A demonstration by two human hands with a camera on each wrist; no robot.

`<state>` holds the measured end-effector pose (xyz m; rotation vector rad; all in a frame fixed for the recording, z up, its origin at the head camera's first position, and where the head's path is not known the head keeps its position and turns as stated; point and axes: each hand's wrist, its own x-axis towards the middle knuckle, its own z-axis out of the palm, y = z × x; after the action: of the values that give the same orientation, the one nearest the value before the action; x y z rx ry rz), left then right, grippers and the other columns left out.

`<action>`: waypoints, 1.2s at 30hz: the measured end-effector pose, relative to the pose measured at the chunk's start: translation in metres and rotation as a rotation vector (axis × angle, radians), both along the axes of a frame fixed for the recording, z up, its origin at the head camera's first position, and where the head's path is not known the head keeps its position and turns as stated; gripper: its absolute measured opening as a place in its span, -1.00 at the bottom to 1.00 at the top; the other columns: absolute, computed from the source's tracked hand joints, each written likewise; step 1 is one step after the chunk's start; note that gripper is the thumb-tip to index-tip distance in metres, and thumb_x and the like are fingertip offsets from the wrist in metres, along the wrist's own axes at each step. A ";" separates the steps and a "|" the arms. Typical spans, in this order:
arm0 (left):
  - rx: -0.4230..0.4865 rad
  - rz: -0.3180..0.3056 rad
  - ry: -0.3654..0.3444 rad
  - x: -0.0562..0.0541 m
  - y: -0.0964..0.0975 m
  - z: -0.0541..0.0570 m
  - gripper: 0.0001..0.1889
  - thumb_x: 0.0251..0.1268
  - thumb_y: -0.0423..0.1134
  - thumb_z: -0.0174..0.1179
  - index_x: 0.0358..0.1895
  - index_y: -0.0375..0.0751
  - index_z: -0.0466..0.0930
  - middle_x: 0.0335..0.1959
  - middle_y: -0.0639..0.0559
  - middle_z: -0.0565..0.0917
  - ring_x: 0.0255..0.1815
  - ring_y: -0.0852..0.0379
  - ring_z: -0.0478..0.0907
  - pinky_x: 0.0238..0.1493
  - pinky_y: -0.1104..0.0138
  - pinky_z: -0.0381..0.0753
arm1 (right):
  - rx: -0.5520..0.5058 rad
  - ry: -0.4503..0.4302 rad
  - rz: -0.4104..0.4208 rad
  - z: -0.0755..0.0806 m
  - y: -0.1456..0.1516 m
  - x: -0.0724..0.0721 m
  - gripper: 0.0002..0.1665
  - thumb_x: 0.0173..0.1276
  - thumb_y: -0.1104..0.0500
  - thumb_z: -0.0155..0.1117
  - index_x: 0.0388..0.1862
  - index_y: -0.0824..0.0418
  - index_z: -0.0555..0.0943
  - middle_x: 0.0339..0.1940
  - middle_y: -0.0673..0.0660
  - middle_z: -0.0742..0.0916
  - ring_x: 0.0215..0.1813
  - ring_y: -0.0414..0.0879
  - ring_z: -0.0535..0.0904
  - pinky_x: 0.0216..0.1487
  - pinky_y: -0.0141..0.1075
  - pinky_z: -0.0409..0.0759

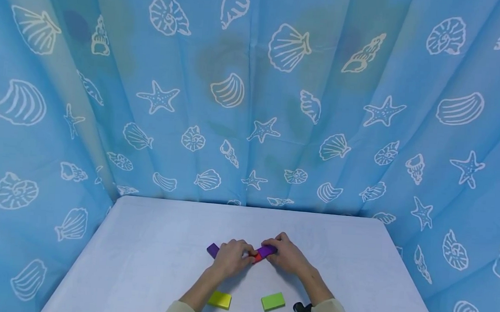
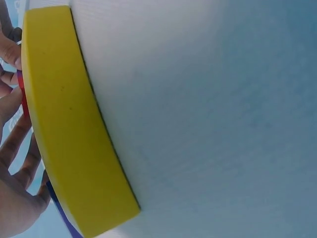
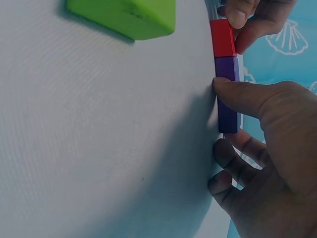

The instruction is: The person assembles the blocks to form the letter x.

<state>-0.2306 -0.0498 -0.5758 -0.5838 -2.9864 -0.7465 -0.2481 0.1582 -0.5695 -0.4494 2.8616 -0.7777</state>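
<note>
In the head view my left hand [image 1: 231, 258] holds a red block [image 1: 258, 258] between thumb and fingers, with much of the block hidden. My right hand [image 1: 290, 257] pinches a purple block [image 1: 267, 250]. From the right wrist, the purple block [image 3: 228, 119] stands end to end with the red block [image 3: 223, 38], the two touching; the right thumb lies across the purple one's near side. A second purple block [image 1: 212, 250] lies just left of my left hand, partly covered by it.
Nearer the front of the white table [image 1: 141, 254] lie a yellow block [image 1: 221, 300], beside the left forearm, and a light green block [image 1: 273, 301] between the forearms. A blue shell-print curtain [image 1: 253, 103] encloses the table's back and sides.
</note>
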 end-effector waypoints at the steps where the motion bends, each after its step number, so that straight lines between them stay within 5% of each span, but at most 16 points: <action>1: 0.001 0.001 0.000 0.000 0.000 0.000 -0.85 0.29 -0.06 0.38 -0.11 0.16 0.79 -0.12 0.18 0.73 -0.10 0.12 0.52 0.02 0.04 0.51 | -0.004 0.001 0.000 0.000 0.000 0.000 -0.53 0.29 0.17 0.46 0.19 -0.05 0.66 -0.06 0.05 0.49 -0.05 -0.06 0.52 0.11 -0.07 0.63; 36: -0.011 0.017 -0.015 -0.001 0.001 -0.002 -0.84 0.26 -0.07 0.41 -0.11 0.19 0.79 -0.13 0.19 0.73 -0.09 0.11 0.53 0.03 0.02 0.53 | -0.001 -0.024 -0.028 0.004 0.002 0.003 -0.42 0.29 0.13 0.46 0.30 -0.03 0.58 0.01 0.10 0.51 0.05 0.01 0.55 0.15 0.01 0.62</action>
<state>-0.2317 -0.0484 -0.5780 -0.5554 -3.0076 -0.7371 -0.2453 0.1604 -0.5658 -0.3983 2.8516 -0.7837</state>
